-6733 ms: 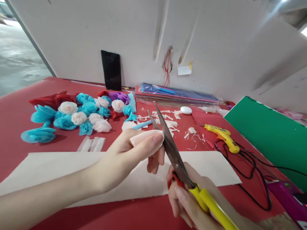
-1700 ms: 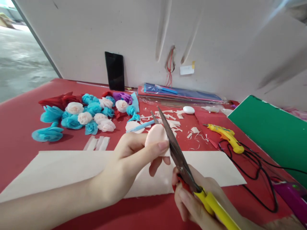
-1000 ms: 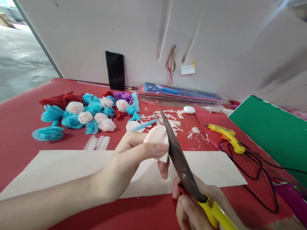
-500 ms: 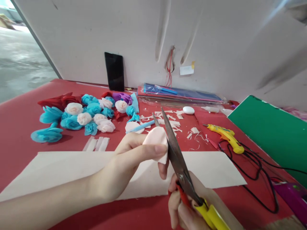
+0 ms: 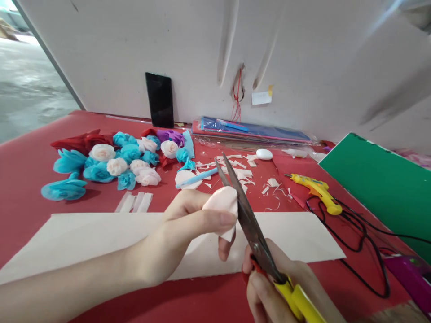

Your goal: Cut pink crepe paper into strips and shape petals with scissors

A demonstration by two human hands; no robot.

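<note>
Between the thumb and fingers of my left hand [image 5: 191, 224] is a small stack of pale pink crepe paper [image 5: 220, 202], rounded along its top. My right hand [image 5: 269, 282] grips a pair of scissors [image 5: 249, 220] with dark metal blades and yellow and red handles. The blades point up and away, slightly parted, beside the paper's right edge. Under both hands lies a long cream paper sheet [image 5: 101, 237]. Just beyond, a light blue stick [image 5: 197, 178] rests across a pale paper piece [image 5: 182, 179], among pink paper scraps [image 5: 240, 172].
Blue, pink, red and purple paper flowers [image 5: 129, 154] cluster at the left on the red table [image 5: 117, 300]. A yellow glue gun [image 5: 313, 190] with black cord lies right, near a green board [image 5: 384, 193]. A black phone [image 5: 159, 101] leans against the back wall.
The paper in my left hand has shifted slightly down and its rim looks more trimmed. The scissor blades have closed a little, and a small scrap now lies near the blue stick.
</note>
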